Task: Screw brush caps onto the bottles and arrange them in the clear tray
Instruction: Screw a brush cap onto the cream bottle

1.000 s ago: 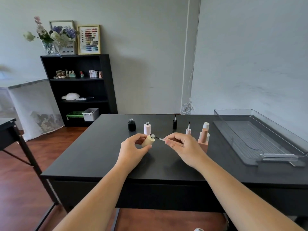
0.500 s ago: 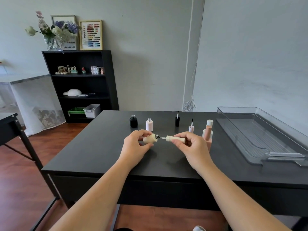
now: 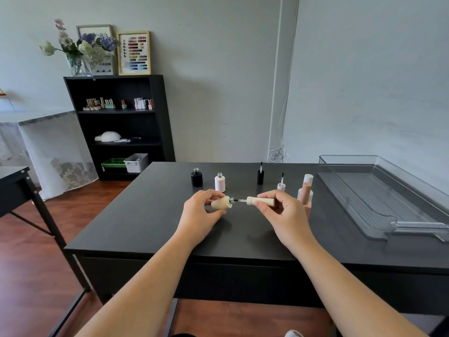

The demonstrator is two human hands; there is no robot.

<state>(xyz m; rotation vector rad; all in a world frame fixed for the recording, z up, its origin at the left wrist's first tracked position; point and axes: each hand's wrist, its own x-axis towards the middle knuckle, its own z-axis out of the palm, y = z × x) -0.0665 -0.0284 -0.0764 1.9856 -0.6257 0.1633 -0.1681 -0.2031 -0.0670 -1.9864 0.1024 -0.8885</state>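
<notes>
Beige bottle [image 3: 220,204] in left hand [image 3: 200,215], brush cap [image 3: 260,201] in right hand [image 3: 283,216]

Single head-worn wide-angle view, facing forward and slightly down over the black table [image 3: 150,215], wall [image 3: 218,93] beyond

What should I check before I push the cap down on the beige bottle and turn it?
1. Bottle held firm: ok. The left hand grips the bottle, neck toward the cap.
2. Cap held: ok. The right hand pinches the cap.
3. Brush lined up: ok. Its tip meets the bottle's mouth.
4. Cap seated: not ok. Bare brush stem shows between cap and neck.
5. Threads clean: cannot tell, too small.
</notes>
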